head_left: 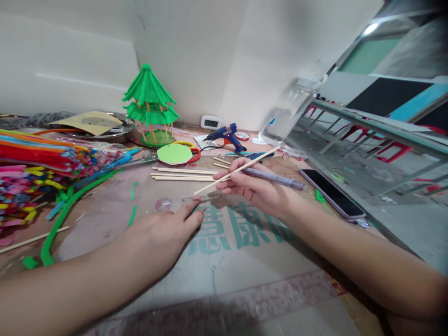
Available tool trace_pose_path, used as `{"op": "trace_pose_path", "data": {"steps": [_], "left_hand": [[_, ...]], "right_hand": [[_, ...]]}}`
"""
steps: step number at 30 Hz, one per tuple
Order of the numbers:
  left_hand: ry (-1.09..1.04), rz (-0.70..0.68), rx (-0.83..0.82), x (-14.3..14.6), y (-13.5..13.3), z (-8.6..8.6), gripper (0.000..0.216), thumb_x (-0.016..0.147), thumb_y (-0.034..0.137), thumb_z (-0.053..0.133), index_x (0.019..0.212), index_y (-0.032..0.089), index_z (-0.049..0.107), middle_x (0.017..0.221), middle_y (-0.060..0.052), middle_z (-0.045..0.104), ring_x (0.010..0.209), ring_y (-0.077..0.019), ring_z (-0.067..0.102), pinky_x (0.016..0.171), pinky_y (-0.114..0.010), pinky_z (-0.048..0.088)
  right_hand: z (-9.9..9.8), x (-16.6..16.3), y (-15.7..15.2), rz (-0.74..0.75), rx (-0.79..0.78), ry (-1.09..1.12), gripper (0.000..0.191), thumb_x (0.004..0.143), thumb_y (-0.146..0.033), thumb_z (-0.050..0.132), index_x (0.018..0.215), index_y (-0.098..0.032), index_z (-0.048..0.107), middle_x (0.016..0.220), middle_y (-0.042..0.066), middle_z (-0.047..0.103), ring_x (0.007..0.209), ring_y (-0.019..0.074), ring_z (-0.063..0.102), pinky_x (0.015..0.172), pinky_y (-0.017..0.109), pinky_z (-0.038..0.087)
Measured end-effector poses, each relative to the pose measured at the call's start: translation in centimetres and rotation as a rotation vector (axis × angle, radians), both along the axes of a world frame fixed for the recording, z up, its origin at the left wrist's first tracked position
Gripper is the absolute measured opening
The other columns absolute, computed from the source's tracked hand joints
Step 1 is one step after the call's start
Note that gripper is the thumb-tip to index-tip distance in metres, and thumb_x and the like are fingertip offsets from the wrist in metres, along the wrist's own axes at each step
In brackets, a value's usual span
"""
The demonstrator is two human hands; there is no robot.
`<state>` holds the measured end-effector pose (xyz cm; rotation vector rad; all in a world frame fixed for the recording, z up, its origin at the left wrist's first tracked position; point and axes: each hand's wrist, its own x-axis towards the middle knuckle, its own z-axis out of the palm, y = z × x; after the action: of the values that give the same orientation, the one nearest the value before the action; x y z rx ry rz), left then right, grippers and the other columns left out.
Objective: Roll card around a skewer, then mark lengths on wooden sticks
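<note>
My right hand (250,186) is closed on a thin wooden stick (261,157) that slants up to the right, and a purple pen (276,178) also lies in its fingers. My left hand (164,233) rests on the table with its fingers pinched on a small thin metal piece (194,199) beside the stick's lower end. Several more wooden sticks (184,174) lie just beyond. A green paper pagoda model (150,105) stands at the back, with a green octagon card (174,153) in front of it.
A pile of coloured pipe cleaners (38,158) fills the left side, with a green strip (66,207) curving across the table. A blue glue gun (224,134), a small clock (211,122), a phone (332,192) at right and a plastic bottle (287,116) are nearby.
</note>
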<state>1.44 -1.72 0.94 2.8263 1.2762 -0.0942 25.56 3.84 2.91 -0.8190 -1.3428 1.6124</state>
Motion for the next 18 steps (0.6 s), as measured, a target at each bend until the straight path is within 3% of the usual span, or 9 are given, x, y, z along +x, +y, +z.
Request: {"op": "trace_pose_path", "data": {"steps": [4, 8, 11, 14, 18], "left_hand": [[0.05, -0.027, 0.044, 0.3, 0.0, 0.4, 0.064, 0.088, -0.003, 0.025, 0.137, 0.02, 0.058, 0.154, -0.015, 0.051, 0.093, -0.026, 0.076, 0.08, -0.044, 0.061], [0.057, -0.041, 0.031, 0.1, 0.1, 0.0, 0.066, 0.086, -0.003, 0.026, 0.141, 0.02, 0.056, 0.159, -0.016, 0.044, 0.097, -0.0284, 0.076, 0.08, -0.045, 0.062], [0.047, -0.025, 0.005, 0.0, 0.2, -0.1, 0.067, 0.085, -0.002, 0.027, 0.141, 0.021, 0.056, 0.163, -0.016, 0.037, 0.098, -0.0308, 0.076, 0.081, -0.049, 0.062], [0.059, -0.007, -0.024, 0.2, 0.2, 0.0, 0.065, 0.085, -0.001, 0.03, 0.14, 0.021, 0.057, 0.164, -0.016, 0.035, 0.096, -0.0321, 0.076, 0.074, -0.047, 0.063], [0.08, -0.003, -0.022, 0.4, 0.0, 0.5, 0.063, 0.087, 0.0, 0.03, 0.139, 0.022, 0.058, 0.162, -0.015, 0.039, 0.098, -0.0319, 0.076, 0.077, -0.049, 0.064]], "right_hand": [[-0.1, 0.3, 0.4, -0.03, 0.078, -0.051, 0.034, 0.081, -0.035, 0.083, 0.099, -0.021, 0.058, 0.105, 0.005, 0.076, 0.082, 0.0146, 0.075, 0.076, 0.028, 0.063], [0.1, 1.7, 2.1, -0.24, 0.227, -0.061, 0.035, 0.08, -0.039, 0.083, 0.097, -0.022, 0.057, 0.087, 0.0, 0.072, 0.068, 0.0102, 0.069, 0.061, 0.021, 0.057], [-0.1, 2.6, 3.2, -0.365, 0.242, -0.059, 0.037, 0.071, -0.033, 0.089, 0.088, -0.024, 0.057, 0.077, -0.004, 0.068, 0.064, 0.0102, 0.066, 0.057, 0.021, 0.055], [-0.3, 2.8, 3.1, -0.284, 0.16, -0.076, 0.038, 0.068, -0.031, 0.091, 0.08, -0.023, 0.057, 0.077, -0.002, 0.071, 0.068, 0.0125, 0.07, 0.063, 0.024, 0.059], [-0.4, 2.1, 1.9, -0.052, 0.155, -0.135, 0.027, 0.077, -0.029, 0.084, 0.085, -0.02, 0.061, 0.088, 0.001, 0.077, 0.081, 0.0136, 0.075, 0.073, 0.023, 0.061]]}}
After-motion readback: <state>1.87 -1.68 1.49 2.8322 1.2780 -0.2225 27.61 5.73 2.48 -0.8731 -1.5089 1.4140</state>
